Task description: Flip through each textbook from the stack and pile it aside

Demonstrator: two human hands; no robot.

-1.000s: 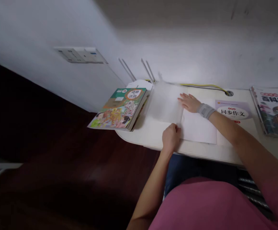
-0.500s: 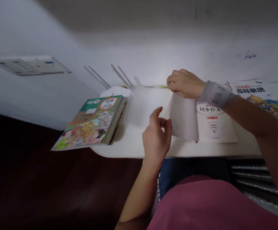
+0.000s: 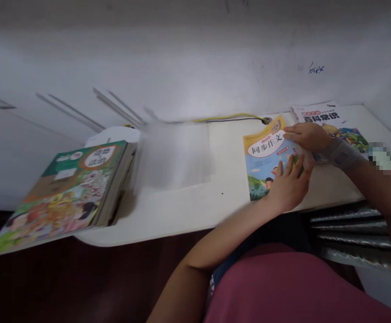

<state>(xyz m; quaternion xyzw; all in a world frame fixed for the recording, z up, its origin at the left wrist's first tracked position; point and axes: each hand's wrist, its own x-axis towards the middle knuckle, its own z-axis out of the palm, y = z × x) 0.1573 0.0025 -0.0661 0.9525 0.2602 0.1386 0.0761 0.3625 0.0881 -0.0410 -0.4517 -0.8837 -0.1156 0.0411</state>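
A thin book (image 3: 261, 163) with a yellow and blue cover lies on the white table (image 3: 168, 211), right of the middle. My left hand (image 3: 290, 181) rests on the book's lower right part, its fingers spread. At the book's upper right edge is my right hand (image 3: 308, 136), fingers close together with the thumb side low; whether it grips the edge is not clear. A clear plastic cover (image 3: 178, 154) lies flat to the left of the book, apart from both hands.
A stack of books (image 3: 70, 188) overhangs the table's left end. Another book (image 3: 350, 134) lies at the right, beyond my right hand. A yellow cable (image 3: 229, 117) runs along the wall. Ridged metallic items are below the table at the right.
Both hands have moved right, away from the plastic cover. The book now shows its colourful front instead of the pale back cover. The view has shifted right.
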